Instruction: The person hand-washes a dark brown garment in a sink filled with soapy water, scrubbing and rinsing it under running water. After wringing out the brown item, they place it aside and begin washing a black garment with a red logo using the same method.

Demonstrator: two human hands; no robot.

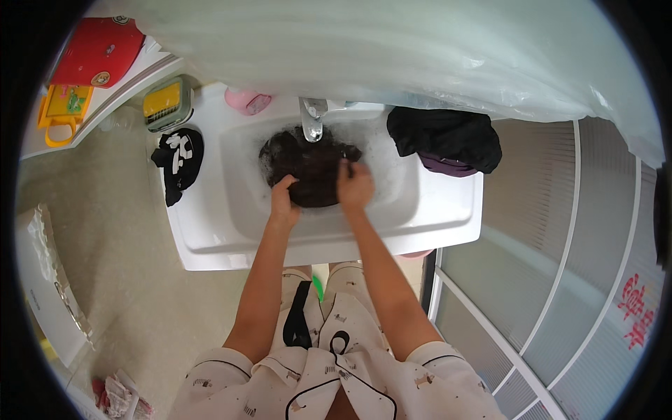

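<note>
- A white sink (448, 227) stands before you.
- Dark cloth (308, 164) lies inside it.
- Your left hand (283, 200) pinches the cloth's near edge.
- Your right hand (355, 185) blurs over it; its grip can't be told.

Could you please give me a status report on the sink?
Left hand on dark cloth, near edge; right hand blurred, at its right side. Cloth lying in sink, suds around. Faucet overhangs far edge.

I get soft, fairly bright light from a source I can't place, with highlights on the plastic sheeting (392, 52) and chrome faucet (312, 120). The right hand (355, 185) is motion-blurred; the sliding-door frame (576, 161) bows near the black vignette.
</note>
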